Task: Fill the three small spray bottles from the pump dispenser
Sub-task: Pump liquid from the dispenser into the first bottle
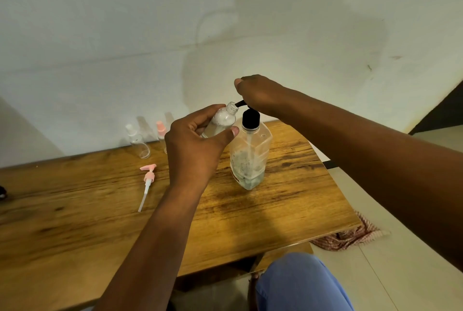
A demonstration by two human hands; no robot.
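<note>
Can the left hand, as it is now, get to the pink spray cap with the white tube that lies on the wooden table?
Probably not yet: the left hand holds the small clear bottle. The pink spray cap with its white tube lies uncovered on the wooden table.

left grip (198, 140): curled (thumb forward) | right grip (258, 93): pressing down

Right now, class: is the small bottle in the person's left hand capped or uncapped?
Uncapped. The small bottle shows a bare open neck tilted toward the pump dispenser's black spout; a pink spray cap lies on the table.
</note>
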